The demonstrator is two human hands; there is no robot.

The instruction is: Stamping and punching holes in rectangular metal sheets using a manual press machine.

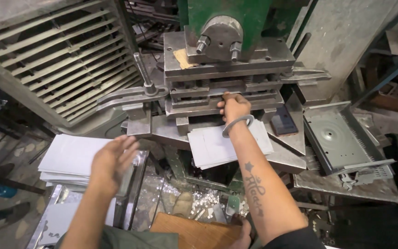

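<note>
Grimy workshop floor and a slatted metal rack surround a green punch press seen from the head camera. Its steel bed carries a loose stack of pale sheet blanks at the front edge, their long axis running left to right. At the back edge of that stack the right hand reaches forward with arm outstretched, fingers pinched on 1 sheet fed into the die slot. Nearer the body, the left hand hovers flat and spread, holding nothing, above a second pile of blanks at the left.
</note>
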